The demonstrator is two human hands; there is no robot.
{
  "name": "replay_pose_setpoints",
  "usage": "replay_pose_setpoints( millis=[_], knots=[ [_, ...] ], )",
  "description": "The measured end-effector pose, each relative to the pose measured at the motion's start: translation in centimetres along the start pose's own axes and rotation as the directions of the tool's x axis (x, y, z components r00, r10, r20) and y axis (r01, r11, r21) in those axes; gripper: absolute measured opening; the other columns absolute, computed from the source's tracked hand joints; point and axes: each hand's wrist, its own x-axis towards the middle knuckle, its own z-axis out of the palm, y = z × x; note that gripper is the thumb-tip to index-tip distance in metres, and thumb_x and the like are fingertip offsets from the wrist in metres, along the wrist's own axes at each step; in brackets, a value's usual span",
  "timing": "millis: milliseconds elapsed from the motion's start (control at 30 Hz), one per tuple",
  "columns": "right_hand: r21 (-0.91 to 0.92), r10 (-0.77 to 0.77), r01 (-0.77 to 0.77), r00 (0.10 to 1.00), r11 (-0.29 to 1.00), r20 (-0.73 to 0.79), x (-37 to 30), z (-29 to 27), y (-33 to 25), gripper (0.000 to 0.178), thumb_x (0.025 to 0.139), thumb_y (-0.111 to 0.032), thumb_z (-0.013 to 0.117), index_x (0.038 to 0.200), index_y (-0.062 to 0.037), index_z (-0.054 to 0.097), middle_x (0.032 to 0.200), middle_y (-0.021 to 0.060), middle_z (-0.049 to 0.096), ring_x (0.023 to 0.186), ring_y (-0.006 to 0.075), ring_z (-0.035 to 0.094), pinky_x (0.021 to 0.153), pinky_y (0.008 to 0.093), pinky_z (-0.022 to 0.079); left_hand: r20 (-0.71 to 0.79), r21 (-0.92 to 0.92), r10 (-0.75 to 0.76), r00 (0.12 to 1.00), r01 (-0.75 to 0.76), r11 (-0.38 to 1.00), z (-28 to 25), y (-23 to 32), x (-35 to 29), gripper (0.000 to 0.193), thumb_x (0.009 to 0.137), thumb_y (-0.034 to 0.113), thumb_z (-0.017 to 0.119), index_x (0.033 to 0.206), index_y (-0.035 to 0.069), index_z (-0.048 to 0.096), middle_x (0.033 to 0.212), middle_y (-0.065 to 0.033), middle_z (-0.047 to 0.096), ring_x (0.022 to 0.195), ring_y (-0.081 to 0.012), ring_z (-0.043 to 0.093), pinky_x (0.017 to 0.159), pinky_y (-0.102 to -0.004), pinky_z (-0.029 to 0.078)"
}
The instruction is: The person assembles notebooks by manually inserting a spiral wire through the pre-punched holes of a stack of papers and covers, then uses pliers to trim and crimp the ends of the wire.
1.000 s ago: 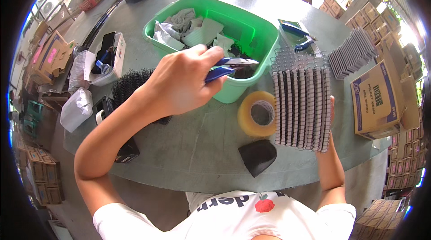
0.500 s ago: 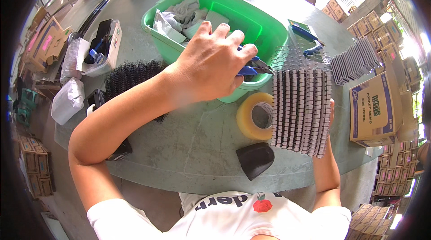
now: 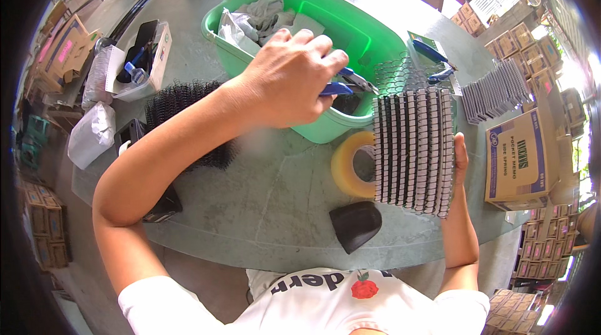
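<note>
My left hand [image 3: 288,78] is closed around blue-handled wire cutters [image 3: 362,82], whose jaws point right, over the rim of a green tub [image 3: 319,133]. Close to the jaw tips is a row of spiral-bound memo pads [image 3: 413,153], held up by my right hand [image 3: 461,152]. Only the thumb side of that hand shows at the pads' right edge; its other fingers are hidden. Loose ends of wire coil [image 3: 399,74] stick out from the far side of the pads. I cannot tell whether the cutters touch a wire.
A tape roll [image 3: 345,166] and a black wedge-shaped block [image 3: 357,225] lie near the pads. Black coils [image 3: 178,106] lie under my left forearm. More grey pads [image 3: 494,92], a carton [image 3: 516,163] and another blue-handled tool [image 3: 429,51] are at right. White cloths [image 3: 263,12] fill part of the tub.
My left hand and the cutters have shifted slightly left and away from me. The memo pads have moved a little left and tilted, and more of my right thumb shows.
</note>
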Motion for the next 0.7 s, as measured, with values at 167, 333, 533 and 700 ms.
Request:
replay_pose_setpoints(
  millis=[167, 333, 533, 700],
  knots=[
    [0.001, 0.005, -0.005, 1.000, 1.000, 0.021, -0.1, 0.5, 0.0, 0.044, 0.086, -0.036, 0.058, 0.102, 0.0052, 0.060, 0.092, 0.0203, 0.065, 0.074, 0.0262, 0.067, 0.063, 0.0391, 0.058, 0.005, 0.002, 0.049, 0.999, -0.049, 0.999, 0.1, 0.3, 0.3, 0.034, 0.071, 0.017, 0.069, 0.099, 0.003, 0.057, 0.091, -0.0113, 0.056, 0.091, -0.0278, 0.056, 0.080, -0.0396, 0.043],
    [0.005, 0.012, -0.012, 1.000, 1.000, 0.012, -0.2, 1.1, 0.4, 0.044, 0.086, -0.036, 0.057, 0.102, 0.0054, 0.059, 0.093, 0.0200, 0.065, 0.075, 0.0262, 0.067, 0.064, 0.0386, 0.058, 0.187, -0.067, -0.059, 0.981, 0.073, 0.995, -0.1, -0.1, 0.3, 0.030, 0.071, 0.014, 0.068, 0.096, 0.001, 0.056, 0.085, -0.0145, 0.059, 0.084, -0.0310, 0.059, 0.073, -0.0419, 0.047],
    [-0.012, -0.040, 0.041, 0.998, 0.999, 0.049, -0.5, 1.4, 0.3, 0.049, 0.086, -0.039, 0.057, 0.108, 0.0049, 0.057, 0.097, 0.0187, 0.065, 0.076, 0.0241, 0.067, 0.064, 0.0365, 0.058, 0.104, -0.113, -0.253, 0.962, 0.264, 0.958, -0.6, -0.3, -0.3, 0.029, 0.078, 0.022, 0.068, 0.091, 0.000, 0.054, 0.080, -0.0158, 0.059, 0.082, -0.0315, 0.058, 0.072, -0.0410, 0.048],
    [0.042, -0.058, 0.052, 0.983, 0.998, 0.174, -1.1, 0.4, -0.1, 0.053, 0.089, -0.043, 0.049, 0.116, 0.0026, 0.053, 0.104, 0.0171, 0.063, 0.086, 0.0230, 0.066, 0.071, 0.0364, 0.057, 0.049, -0.425, 0.126, 0.991, -0.093, 0.900, 0.3, 2.1, -1.4, 0.041, 0.065, 0.024, 0.078, 0.090, 0.002, 0.053, 0.081, -0.0128, 0.058, 0.084, -0.0306, 0.056, 0.075, -0.0383, 0.046]
  ],
)
